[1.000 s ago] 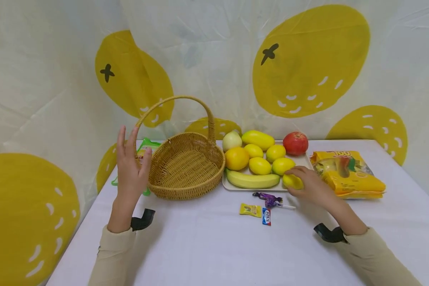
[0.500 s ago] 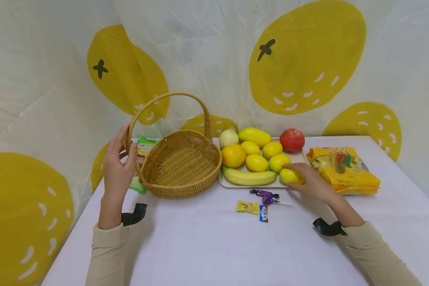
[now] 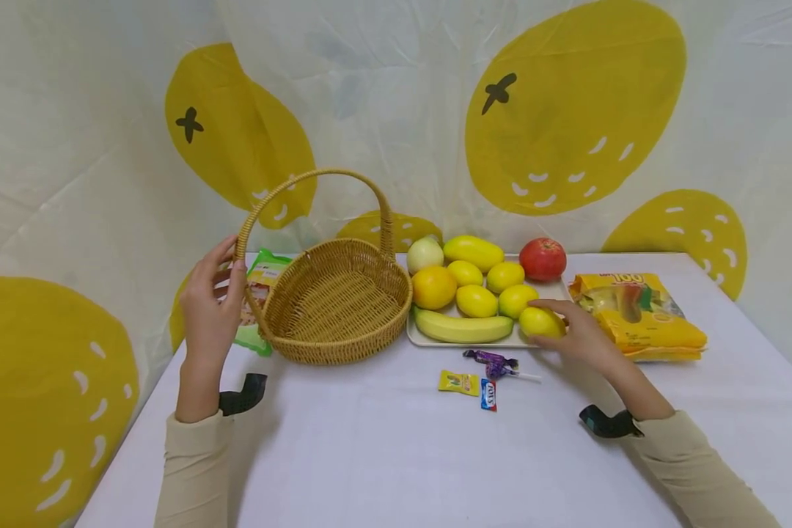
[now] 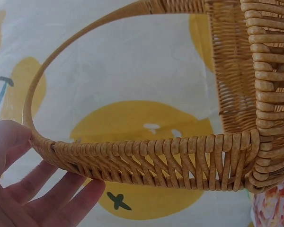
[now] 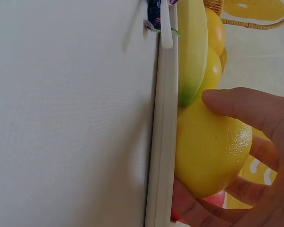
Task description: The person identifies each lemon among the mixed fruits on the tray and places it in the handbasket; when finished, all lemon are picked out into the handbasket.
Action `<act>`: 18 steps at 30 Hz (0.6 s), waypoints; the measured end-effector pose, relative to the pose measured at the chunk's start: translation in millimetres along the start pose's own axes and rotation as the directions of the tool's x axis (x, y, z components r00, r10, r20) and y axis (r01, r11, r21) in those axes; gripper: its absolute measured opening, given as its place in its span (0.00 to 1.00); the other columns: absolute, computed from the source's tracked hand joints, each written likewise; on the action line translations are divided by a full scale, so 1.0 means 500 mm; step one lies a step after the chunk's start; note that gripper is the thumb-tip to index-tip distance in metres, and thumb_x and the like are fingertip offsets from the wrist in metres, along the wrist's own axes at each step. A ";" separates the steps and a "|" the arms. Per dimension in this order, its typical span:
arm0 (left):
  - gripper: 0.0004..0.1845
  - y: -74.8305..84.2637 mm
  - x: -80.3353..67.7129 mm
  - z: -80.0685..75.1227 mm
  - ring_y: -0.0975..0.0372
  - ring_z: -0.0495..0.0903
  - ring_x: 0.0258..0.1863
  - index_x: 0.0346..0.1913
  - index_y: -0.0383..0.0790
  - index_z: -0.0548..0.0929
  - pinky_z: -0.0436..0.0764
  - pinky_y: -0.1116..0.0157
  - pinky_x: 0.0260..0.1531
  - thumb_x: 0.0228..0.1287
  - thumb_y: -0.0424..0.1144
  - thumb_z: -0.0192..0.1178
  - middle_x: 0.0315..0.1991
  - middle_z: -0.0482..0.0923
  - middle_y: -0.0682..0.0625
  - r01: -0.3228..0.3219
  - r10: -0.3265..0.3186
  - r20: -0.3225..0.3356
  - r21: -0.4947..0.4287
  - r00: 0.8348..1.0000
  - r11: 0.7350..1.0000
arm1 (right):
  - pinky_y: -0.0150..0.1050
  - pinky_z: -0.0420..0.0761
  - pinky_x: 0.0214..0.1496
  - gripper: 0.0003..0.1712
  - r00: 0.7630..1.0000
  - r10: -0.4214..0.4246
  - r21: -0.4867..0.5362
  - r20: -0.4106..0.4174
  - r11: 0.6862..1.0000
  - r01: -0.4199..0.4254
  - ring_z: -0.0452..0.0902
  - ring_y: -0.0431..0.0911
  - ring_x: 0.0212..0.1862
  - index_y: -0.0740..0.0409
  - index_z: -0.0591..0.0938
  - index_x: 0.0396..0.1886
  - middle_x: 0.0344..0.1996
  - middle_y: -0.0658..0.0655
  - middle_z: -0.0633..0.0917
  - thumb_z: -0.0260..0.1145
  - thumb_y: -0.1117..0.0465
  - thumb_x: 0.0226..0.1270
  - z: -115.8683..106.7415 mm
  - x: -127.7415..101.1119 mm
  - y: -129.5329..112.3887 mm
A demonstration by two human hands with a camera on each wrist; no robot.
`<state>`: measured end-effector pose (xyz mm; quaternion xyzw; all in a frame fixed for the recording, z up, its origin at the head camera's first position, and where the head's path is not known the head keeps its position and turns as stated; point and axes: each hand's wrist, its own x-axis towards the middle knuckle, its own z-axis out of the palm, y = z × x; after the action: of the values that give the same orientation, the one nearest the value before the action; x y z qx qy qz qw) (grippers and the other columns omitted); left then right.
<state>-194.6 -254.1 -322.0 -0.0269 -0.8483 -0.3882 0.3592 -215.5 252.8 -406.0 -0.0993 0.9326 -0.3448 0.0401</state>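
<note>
My left hand (image 3: 210,301) is at the left side of the wicker basket's arched handle (image 3: 317,174). In the left wrist view, the thumb lies on one face of the handle (image 4: 146,158) and the fingers reach behind it. The basket (image 3: 336,352) stands tilted, its bowl facing me. At the front right corner of the white tray (image 3: 435,342), my right hand (image 3: 581,337) grips a yellow lemon (image 3: 540,323). The right wrist view shows the thumb on top of this lemon (image 5: 210,146), with fingers curled round its far side.
On the tray sit a banana (image 3: 463,326), an orange (image 3: 434,287), several more lemons, a mango (image 3: 473,253), a pale round fruit (image 3: 425,256) and a pomegranate (image 3: 543,259). Wrapped candies (image 3: 458,383) and a lollipop (image 3: 498,364) lie in front. A yellow bag (image 3: 640,315) is right, a green packet (image 3: 264,275) left.
My left hand has moved left and closed round the basket handle; the basket now leans a little left. My right hand stays on the lemon, which has shifted slightly.
</note>
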 end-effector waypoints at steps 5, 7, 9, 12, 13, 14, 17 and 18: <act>0.21 0.003 0.003 0.002 0.50 0.82 0.48 0.67 0.55 0.74 0.73 0.84 0.41 0.73 0.44 0.54 0.55 0.79 0.43 0.011 -0.011 0.009 0.003 1.000 1.000 | 0.66 0.70 0.58 0.41 0.999 0.024 0.001 -0.024 1.000 -0.024 0.65 0.67 0.60 0.59 0.69 0.70 0.67 0.72 0.67 0.70 0.45 0.62 -0.007 -0.001 -0.006; 0.22 0.003 0.004 0.001 0.51 0.82 0.48 0.68 0.53 0.73 0.73 0.84 0.41 0.73 0.43 0.54 0.55 0.79 0.43 0.014 -0.014 0.011 -0.003 1.000 1.000 | 0.65 0.71 0.58 0.41 0.999 0.002 0.014 -0.043 1.000 -0.001 0.66 0.66 0.60 0.59 0.68 0.71 0.67 0.71 0.67 0.70 0.47 0.63 -0.010 0.001 -0.011; 0.22 0.002 0.005 0.000 0.52 0.82 0.47 0.68 0.53 0.73 0.73 0.84 0.41 0.73 0.42 0.54 0.55 0.80 0.43 0.016 -0.016 0.008 -0.002 1.000 1.000 | 0.63 0.73 0.57 0.41 0.998 -0.026 0.031 -0.061 0.999 0.028 0.66 0.66 0.59 0.59 0.67 0.71 0.68 0.70 0.68 0.70 0.48 0.63 -0.012 0.006 -0.018; 0.22 0.001 0.006 -0.003 0.52 0.82 0.47 0.68 0.53 0.73 0.72 0.85 0.41 0.73 0.41 0.54 0.54 0.80 0.43 0.020 -0.020 -0.001 0.011 1.000 1.000 | 0.62 0.74 0.58 0.41 0.994 -0.077 0.055 -0.080 0.995 0.081 0.67 0.64 0.60 0.60 0.67 0.72 0.68 0.68 0.68 0.70 0.50 0.63 -0.010 0.015 -0.031; 0.22 0.001 0.005 -0.004 0.52 0.82 0.47 0.68 0.53 0.73 0.72 0.85 0.41 0.73 0.41 0.54 0.54 0.80 0.43 0.022 -0.022 -0.004 0.019 1.000 1.000 | 0.61 0.75 0.57 0.41 0.993 -0.089 0.062 -0.080 0.994 0.094 0.67 0.64 0.60 0.60 0.67 0.71 0.68 0.68 0.69 0.70 0.51 0.63 -0.008 0.018 -0.037; 0.22 0.001 0.005 -0.004 0.51 0.83 0.47 0.67 0.54 0.74 0.72 0.86 0.41 0.73 0.41 0.55 0.54 0.80 0.43 0.021 -0.021 -0.006 0.025 1.000 0.999 | 0.61 0.75 0.57 0.40 0.992 -0.095 0.070 -0.079 0.992 0.101 0.67 0.64 0.60 0.60 0.67 0.71 0.68 0.68 0.68 0.70 0.51 0.63 -0.007 0.020 -0.042; 0.21 0.001 0.004 0.000 0.50 0.83 0.47 0.67 0.54 0.75 0.71 0.86 0.40 0.72 0.41 0.55 0.54 0.80 0.43 0.015 -0.015 -0.004 0.027 1.000 1.000 | 0.61 0.75 0.57 0.40 0.991 -0.110 0.083 -0.078 0.990 0.116 0.68 0.64 0.60 0.61 0.67 0.71 0.67 0.69 0.68 0.71 0.53 0.63 -0.004 0.026 -0.063; 0.21 0.001 0.004 0.002 0.50 0.83 0.47 0.67 0.54 0.75 0.71 0.86 0.40 0.72 0.41 0.55 0.54 0.80 0.43 0.012 -0.012 -0.003 0.025 1.000 1.000 | 0.61 0.75 0.58 0.40 0.991 -0.110 0.084 -0.080 0.990 0.117 0.68 0.64 0.59 0.61 0.67 0.71 0.67 0.69 0.68 0.71 0.53 0.63 -0.004 0.027 -0.072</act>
<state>-196.8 -253.4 -320.9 -0.0169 -0.8528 -0.3796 0.3583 -223.5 224.6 -381.2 -0.1373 0.9100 -0.3911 -0.0105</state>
